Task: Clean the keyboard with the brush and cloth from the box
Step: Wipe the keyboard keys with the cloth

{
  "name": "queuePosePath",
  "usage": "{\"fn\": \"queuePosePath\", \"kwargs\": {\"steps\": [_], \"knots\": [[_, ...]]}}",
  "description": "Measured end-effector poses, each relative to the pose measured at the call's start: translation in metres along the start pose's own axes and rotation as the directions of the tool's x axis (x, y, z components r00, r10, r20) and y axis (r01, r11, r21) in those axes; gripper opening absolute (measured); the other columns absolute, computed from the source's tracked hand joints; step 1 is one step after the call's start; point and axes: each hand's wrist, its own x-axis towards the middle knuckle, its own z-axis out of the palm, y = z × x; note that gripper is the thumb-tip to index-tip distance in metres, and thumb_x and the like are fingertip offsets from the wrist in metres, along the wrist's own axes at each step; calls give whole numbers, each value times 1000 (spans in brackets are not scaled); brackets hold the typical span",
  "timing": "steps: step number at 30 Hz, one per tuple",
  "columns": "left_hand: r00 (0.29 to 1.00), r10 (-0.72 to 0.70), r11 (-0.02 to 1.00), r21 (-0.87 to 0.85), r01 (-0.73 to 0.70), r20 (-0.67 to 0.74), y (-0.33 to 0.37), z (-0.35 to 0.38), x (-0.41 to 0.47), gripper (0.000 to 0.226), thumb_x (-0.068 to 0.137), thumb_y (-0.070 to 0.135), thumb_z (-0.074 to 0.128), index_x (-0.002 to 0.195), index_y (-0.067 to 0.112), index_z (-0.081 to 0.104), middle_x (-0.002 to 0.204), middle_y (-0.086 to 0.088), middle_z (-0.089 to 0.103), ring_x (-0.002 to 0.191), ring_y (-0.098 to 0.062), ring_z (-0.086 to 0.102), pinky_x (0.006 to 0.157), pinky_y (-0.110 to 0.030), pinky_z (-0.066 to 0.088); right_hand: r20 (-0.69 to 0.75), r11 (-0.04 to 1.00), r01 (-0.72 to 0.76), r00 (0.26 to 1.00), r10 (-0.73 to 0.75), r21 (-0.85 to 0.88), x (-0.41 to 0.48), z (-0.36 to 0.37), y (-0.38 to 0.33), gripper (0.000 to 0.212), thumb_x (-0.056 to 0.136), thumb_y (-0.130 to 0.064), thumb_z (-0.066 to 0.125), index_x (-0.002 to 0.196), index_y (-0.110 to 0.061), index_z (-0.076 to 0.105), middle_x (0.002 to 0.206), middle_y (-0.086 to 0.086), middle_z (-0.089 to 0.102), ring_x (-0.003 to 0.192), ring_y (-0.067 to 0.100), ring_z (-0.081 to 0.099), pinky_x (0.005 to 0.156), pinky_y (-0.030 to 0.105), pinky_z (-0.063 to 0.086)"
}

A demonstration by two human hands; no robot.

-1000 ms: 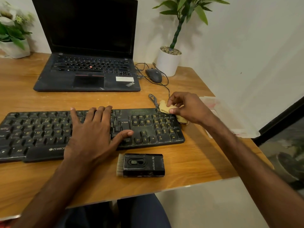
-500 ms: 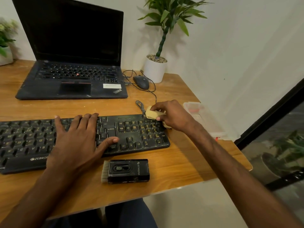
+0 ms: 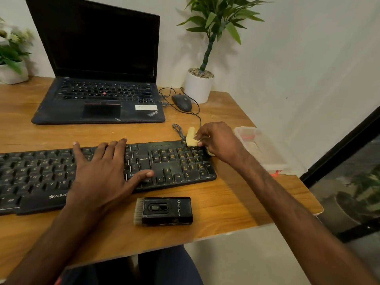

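Pinching cloth (image 3: 191, 137) in right fingers (image 3: 202, 130), now drawn onto keyboard's (image 3: 174, 161) far-right corner; left fingers (image 3: 118, 146) flat, steadying; wiping begun.

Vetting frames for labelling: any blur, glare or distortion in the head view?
Head view: even light, no glare on the laptop screen; wide-angle stretch at the edges, where the flowering plant goes soft; keyboard legends only partly legible; clear box washed out; cloth in the right hand sharp enough.

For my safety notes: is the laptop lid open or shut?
Open. The laptop has its screen standing up behind its exposed keys and touchpad.
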Motion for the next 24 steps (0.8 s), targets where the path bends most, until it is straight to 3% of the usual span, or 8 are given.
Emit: {"fn": "queuePosePath", "kwargs": {"steps": [15,24], "knots": [[1000,0,1000,-2,0,13,-2,-2,-2,122,71,94,-10,158,11,16,159,-11,34,147,-26,31,114,-69,-5,-30,992,90,995,-93,-92,-1,6,-3,17,83,-9,74,98,-14,76,103,1,72,97,16,63,85,26,46],[1000,6,999,-36,-6,14,-1,-1,-2,125,68,95,-13,158,11,13,161,-10,30,149,-26,26,116,-69,-4,-61,983,75,994,-87,-168,-3,10,-8,24,79,0,74,98,-15,76,100,3,71,96,20,63,83,34,51]]}}
